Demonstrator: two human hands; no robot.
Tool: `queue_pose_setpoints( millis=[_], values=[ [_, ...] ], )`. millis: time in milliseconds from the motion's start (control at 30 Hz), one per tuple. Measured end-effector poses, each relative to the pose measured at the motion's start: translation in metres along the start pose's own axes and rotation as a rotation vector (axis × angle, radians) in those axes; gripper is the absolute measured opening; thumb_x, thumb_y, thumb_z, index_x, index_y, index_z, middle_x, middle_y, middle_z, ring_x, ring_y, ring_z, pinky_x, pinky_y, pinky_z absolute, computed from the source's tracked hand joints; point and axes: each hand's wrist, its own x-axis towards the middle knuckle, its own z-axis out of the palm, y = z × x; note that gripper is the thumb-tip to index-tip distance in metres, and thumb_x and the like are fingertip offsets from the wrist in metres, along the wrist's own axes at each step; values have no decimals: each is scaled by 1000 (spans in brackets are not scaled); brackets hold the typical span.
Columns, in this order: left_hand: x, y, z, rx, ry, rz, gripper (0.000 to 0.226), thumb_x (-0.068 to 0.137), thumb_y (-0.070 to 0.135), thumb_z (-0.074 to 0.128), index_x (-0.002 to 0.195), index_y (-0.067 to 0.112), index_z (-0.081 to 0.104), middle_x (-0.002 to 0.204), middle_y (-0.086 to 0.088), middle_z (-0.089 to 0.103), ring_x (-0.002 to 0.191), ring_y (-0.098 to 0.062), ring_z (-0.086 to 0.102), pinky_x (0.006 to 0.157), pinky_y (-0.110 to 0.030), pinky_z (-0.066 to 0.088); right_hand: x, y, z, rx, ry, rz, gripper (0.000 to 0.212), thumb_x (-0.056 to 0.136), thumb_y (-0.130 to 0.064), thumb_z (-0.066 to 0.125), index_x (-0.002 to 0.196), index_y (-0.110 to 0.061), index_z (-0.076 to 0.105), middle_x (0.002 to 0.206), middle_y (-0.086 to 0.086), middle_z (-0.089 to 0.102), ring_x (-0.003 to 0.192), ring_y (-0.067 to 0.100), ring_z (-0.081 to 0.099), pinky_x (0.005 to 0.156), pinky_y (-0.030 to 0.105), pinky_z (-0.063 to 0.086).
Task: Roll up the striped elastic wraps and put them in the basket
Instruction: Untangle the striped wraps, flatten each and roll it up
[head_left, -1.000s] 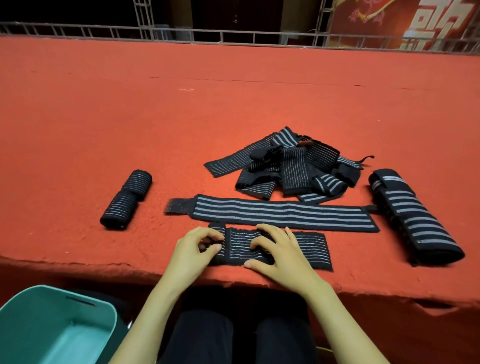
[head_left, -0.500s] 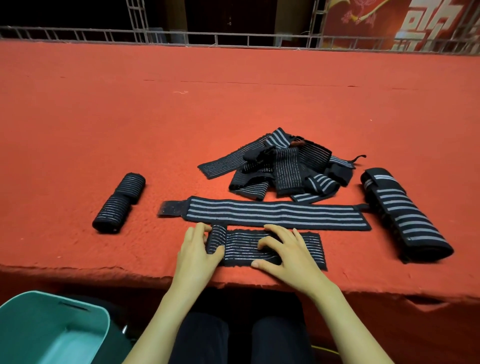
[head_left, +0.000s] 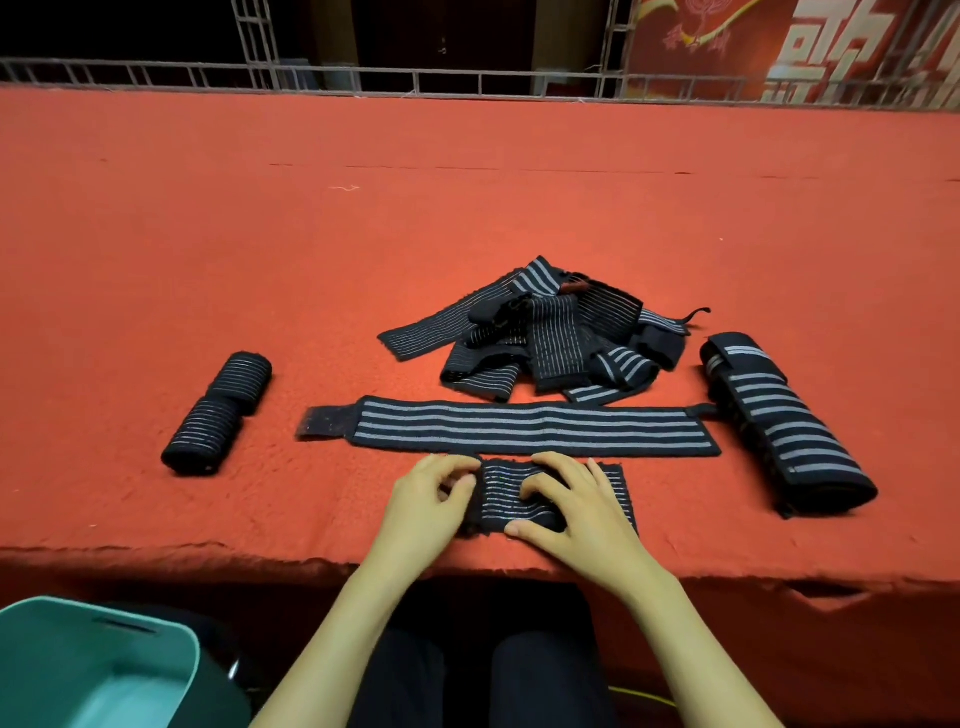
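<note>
surface: red carpet (head_left: 467, 208) covering the platform | far edge: metal railing (head_left: 467, 85) | behind, top right: red banner (head_left: 727, 47)

Left hand (head_left: 431, 501) and right hand (head_left: 579, 506) side by side, fingers curled round the wrap (head_left: 501, 499).

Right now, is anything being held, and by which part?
The short wrap: the left hand grips its rolled left end, and the right hand curls its fingers over the roll beside it.
</note>
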Motion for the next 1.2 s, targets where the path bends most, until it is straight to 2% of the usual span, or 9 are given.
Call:
queue_pose_setpoints(
  millis=[100, 267, 400, 567, 633, 767, 933, 1100, 1200],
  values=[
    [3, -6, -8, -92, -30, -116, 33, 77, -1, 70, 96, 25, 64, 96, -2, 63, 80, -6, 56, 69, -7, 42, -1, 1, 2, 5, 12, 0, 49, 74, -74, 43, 100, -35, 56, 138, -15, 40, 132, 2, 31, 117, 38, 4],
    [3, -8, -3, -29, 9, -227, 41, 73, 17, 78, 104, 24, 53, 96, 4, 50, 80, -7, 49, 71, -16, 41, -1, 1, 2, 6, 21, -4, 49, 75, -74, 44, 100, -34, 57, 137, -15, 40, 133, 2, 30, 116, 34, 1],
    [2, -4, -3, -62, -47, -271, 41, 75, 22, 77, 107, 22, 50, 90, 6, 59, 79, -9, 56, 81, -29, 50, -1, 1, 2, 6, 34, -6, 49, 75, -74, 45, 100, -34, 58, 137, -15, 41, 134, 2, 29, 115, 32, -1],
    [6, 4, -1, -28, -78, -284, 42, 75, 24, 75, 106, 22, 47, 82, 6, 67, 77, -16, 65, 78, -37, 52, -2, 0, 1, 5, 17, 6, 49, 75, -73, 44, 102, -33, 57, 138, -15, 39, 135, 1, 26, 118, 37, 3],
    [7, 6, 0, -23, -78, -269, 41, 76, 22, 72, 107, 20, 45, 82, 6, 67, 77, -17, 65, 76, -35, 51, -1, -1, 1, 4, 12, 8, 49, 75, -72, 45, 103, -33, 57, 138, -15, 39, 135, 1, 26, 118, 40, 6],
    [4, 2, -7, -63, -44, -260, 38, 79, 16, 70, 108, 17, 45, 74, 9, 63, 66, -9, 60, 60, -21, 44, 5, -8, 2, 7, -32, -5, 55, 74, -73, 43, 112, -35, 57, 140, -14, 37, 136, 3, 23, 118, 44, 6],
    [-1, -17, -39, -18, 64, -288, 37, 78, 13, 71, 105, 20, 47, 73, 14, 61, 70, -9, 60, 62, -21, 42, 25, -33, 13, 25, -132, -52, 59, 73, -74, 42, 117, -37, 56, 145, -10, 32, 140, 9, 16, 118, 47, -1],
    [-3, -34, -51, 38, 209, -275, 46, 69, 13, 77, 103, 16, 45, 84, 5, 57, 81, -24, 59, 74, -33, 42, 40, -48, 26, 44, -172, -72, 65, 70, -76, 38, 118, -37, 57, 147, -11, 31, 141, 9, 14, 118, 48, -1],
    [-7, -33, -38, 77, 260, -182, 39, 68, 13, 77, 95, 17, 49, 94, 4, 53, 78, -17, 53, 72, -28, 37, 38, -46, 27, 47, -152, -64, 63, 71, -76, 38, 118, -38, 57, 146, -11, 33, 140, 9, 17, 118, 48, 1]
  ],
)
